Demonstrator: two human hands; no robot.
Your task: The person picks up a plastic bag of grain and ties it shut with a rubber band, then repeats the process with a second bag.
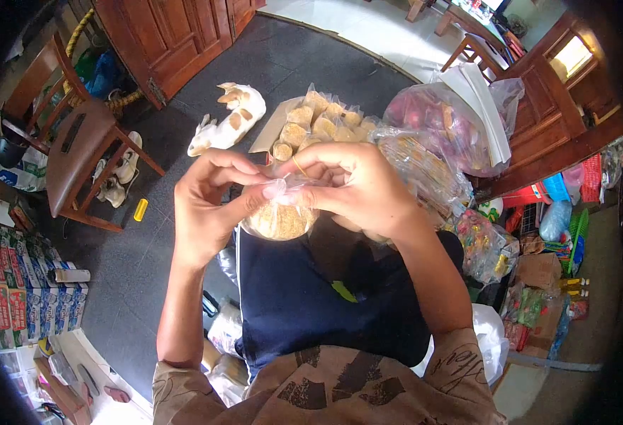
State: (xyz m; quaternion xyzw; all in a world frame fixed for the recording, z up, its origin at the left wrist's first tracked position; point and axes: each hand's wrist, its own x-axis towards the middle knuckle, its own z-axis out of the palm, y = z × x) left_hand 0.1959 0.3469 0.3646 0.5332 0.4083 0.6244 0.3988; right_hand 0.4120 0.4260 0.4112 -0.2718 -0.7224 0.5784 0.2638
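A clear plastic bag (280,221) of pale yellow, crumbly food hangs above my lap, its neck gathered at the top. My left hand (216,198) pinches the neck from the left, thumb and fingers pressed on the plastic. From the right, my right hand (354,185) pinches the same neck, and a thin yellow rubber band (299,166) shows by its index finger. Just beyond my hands, several filled bags (316,117) of the same food stand together on cardboard (270,127).
A white and tan dog (230,120) lies on the dark floor ahead. Large plastic bags (442,120) of goods stand at the right. A brown chair (88,142) is at the left, above stacked boxes (28,297). A wooden door (163,42) stands behind.
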